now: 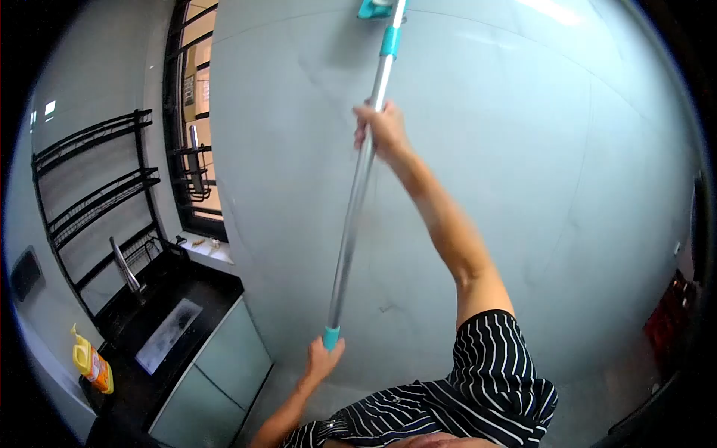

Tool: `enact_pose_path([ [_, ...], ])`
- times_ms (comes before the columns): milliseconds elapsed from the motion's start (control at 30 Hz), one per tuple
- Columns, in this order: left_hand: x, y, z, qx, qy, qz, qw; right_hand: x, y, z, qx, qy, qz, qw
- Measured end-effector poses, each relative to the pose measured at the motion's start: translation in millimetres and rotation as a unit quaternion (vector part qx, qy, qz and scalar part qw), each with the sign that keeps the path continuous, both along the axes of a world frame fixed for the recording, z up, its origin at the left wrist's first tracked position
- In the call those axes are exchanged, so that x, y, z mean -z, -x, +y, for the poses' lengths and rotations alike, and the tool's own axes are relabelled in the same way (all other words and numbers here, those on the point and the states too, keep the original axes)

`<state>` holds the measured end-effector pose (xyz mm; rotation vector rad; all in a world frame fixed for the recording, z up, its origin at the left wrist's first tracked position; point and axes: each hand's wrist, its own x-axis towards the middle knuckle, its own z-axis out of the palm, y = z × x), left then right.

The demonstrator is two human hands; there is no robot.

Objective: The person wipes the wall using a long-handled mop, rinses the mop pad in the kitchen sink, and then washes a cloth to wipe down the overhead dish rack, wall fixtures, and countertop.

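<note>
A long mop (349, 243) with a silver pole and teal fittings slants up across the view, in front of a pale wall. Its teal head is at the top edge, mostly cut off, so I cannot tell whether it touches the wall. Higher up the pole, my right hand (385, 128) is wrapped around the bare metal, with the arm stretched upward. Near the bottom, my left hand (321, 360) grips the teal end of the handle. Both hands are closed on the same pole.
To the left is a black counter (216, 280) with a sink (170, 336), a tap (125, 265) and a yellow bottle (91, 362). A black rack (101, 198) stands above the counter, beside a barred window (196, 112). Dark red items (665, 317) are at far right.
</note>
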<state>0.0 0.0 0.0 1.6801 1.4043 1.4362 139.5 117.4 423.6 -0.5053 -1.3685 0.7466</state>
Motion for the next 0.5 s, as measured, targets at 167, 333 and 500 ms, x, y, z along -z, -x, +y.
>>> enact_pose_path([
  [167,-90,-21,47,0.012,-0.084,0.074,0.994,-76,-89,3,0.078,-0.095,0.047,0.991],
  [333,-118,-33,86,0.049,-0.108,0.120,0.986,-55,-176,-12,0.171,-0.100,0.128,0.972],
  [500,-77,-45,104,0.069,-0.106,0.203,0.971,11,-212,-33,0.216,-0.081,0.160,0.960],
])
